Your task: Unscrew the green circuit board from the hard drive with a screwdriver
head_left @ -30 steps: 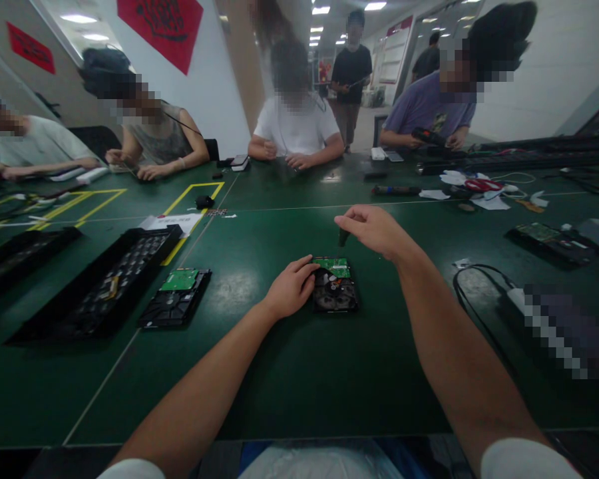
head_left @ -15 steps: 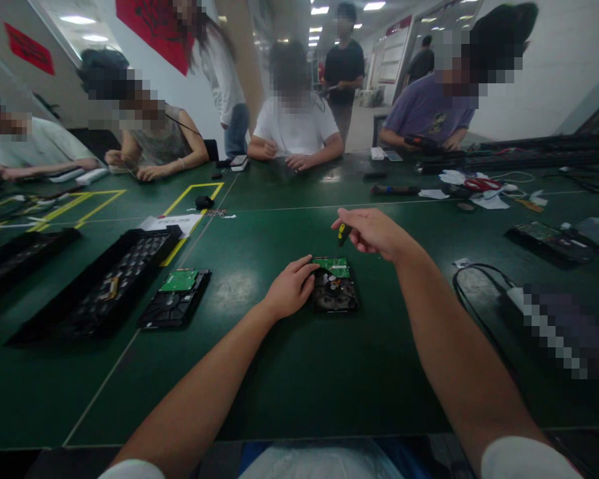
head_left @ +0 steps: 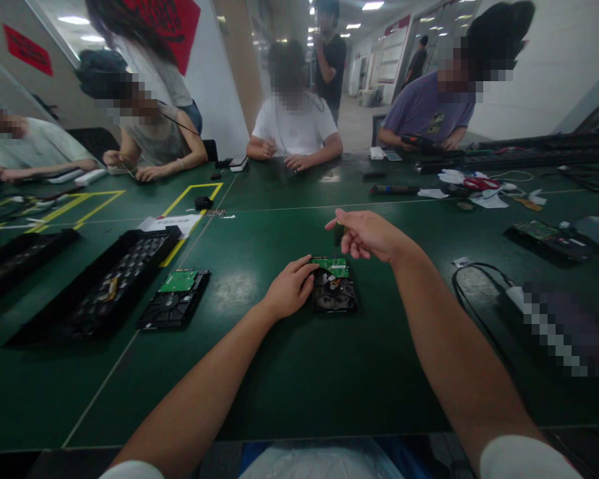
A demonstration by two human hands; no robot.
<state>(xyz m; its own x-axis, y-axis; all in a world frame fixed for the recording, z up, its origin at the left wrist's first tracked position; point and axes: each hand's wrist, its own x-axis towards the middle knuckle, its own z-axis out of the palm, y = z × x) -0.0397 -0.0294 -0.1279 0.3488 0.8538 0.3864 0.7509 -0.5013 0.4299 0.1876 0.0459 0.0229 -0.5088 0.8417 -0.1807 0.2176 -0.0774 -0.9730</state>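
Note:
A hard drive (head_left: 334,298) with a green circuit board (head_left: 337,266) lies on the green table before me. At its left edge, my left hand (head_left: 290,289) grips it, fingers over the side and onto the board. A small screwdriver (head_left: 338,235) with a dark handle is pinched in my right hand (head_left: 372,234). It stands nearly upright over the board, its thin shaft pointing down; whether the tip sits in a screw is too small to tell. Another hard drive (head_left: 174,299) with a green board rests farther left.
Long black trays (head_left: 104,286) lie on the left. On the right are a third drive (head_left: 549,241), a black cable (head_left: 459,293) and a pile of papers and wires (head_left: 484,186). Several people sit or stand across the table (head_left: 259,386).
My right hand has tilted the screwdriver from a slant to nearly upright over the board. My left hand and the drive have stayed put. Standing people in the background have shifted left.

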